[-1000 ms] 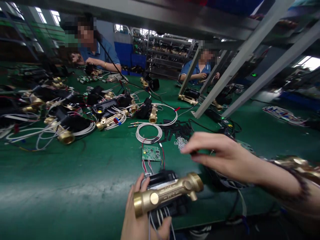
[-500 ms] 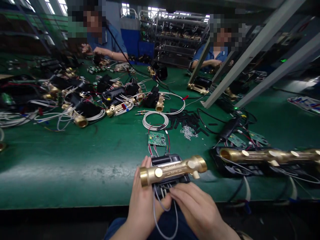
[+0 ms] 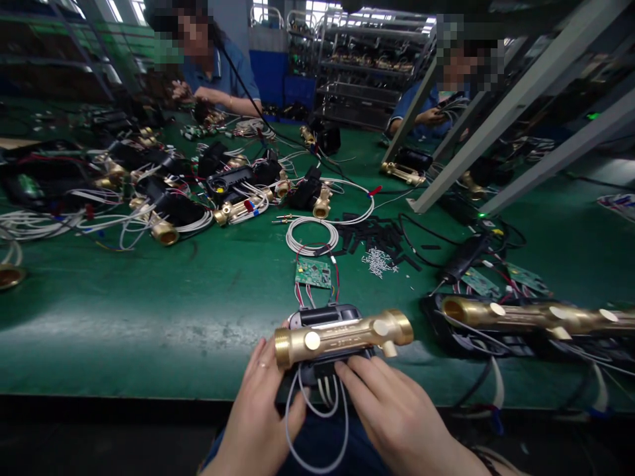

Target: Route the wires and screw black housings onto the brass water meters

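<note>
A brass pipe body (image 3: 342,338) with a threaded left end lies across a black plastic housing (image 3: 325,316) at the table's front edge. My left hand (image 3: 262,400) is closed round the housing's left side, fingers behind the pipe's threaded end and thumb near the wires. My right hand (image 3: 391,403) grips the housing's near right edge, its fingertips partly hidden under the pipe. Grey wires (image 3: 317,468) come out of the housing's near side and loop down between my hands. Behind the housing lies a green circuit board (image 3: 313,272), joined to it by thin wires.
Beyond the board are a coiled white cable (image 3: 311,237), black sleeves (image 3: 372,231) and small pins (image 3: 380,262). More brass bodies (image 3: 526,311) and a black screwdriver (image 3: 464,258) lie right. Wired assemblies (image 3: 153,218) crowd the left. Two people sit opposite; a slanted metal post (image 3: 501,112) stands right.
My left hand has shifted left and lower along the housing, and the wire loops have moved slightly left. At the back right, the person's hand now holds up a dark part with wires.
</note>
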A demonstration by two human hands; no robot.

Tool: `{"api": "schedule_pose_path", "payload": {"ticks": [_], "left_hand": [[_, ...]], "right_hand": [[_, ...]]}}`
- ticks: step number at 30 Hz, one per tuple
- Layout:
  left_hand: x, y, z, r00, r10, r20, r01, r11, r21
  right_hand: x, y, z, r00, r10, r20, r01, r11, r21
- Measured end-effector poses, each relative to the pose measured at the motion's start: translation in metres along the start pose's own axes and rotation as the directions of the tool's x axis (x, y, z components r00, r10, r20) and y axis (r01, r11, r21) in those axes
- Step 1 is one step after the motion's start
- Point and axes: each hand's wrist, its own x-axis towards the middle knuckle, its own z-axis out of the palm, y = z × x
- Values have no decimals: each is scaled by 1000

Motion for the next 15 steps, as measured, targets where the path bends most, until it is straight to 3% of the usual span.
{"api": "schedule_pose_path", "payload": {"ticks": [2,4,7,11,15], "left_hand": [[-11,-4,-14,990,67,-126,-69,998,-8],[-19,-4,-21,954,214,-211,-219,976,-2],[-19,1,-11,885,420,-200,-421,906,40],[-10,7,17,902,408,-140,-405,913,52],[-10,6,32,901,405,-159,-391,913,115]], "right_hand": [[1,-1,0,1000,-4,20,5,1000,-14],[2,-3,1,999,-7,43,8,1000,-21],[2,-6,1,999,-5,42,7,999,-46],[1,-7,-1,1000,-6,16,6,998,-63],[2,-3,0,1000,6,18,-5,998,-59]]}}
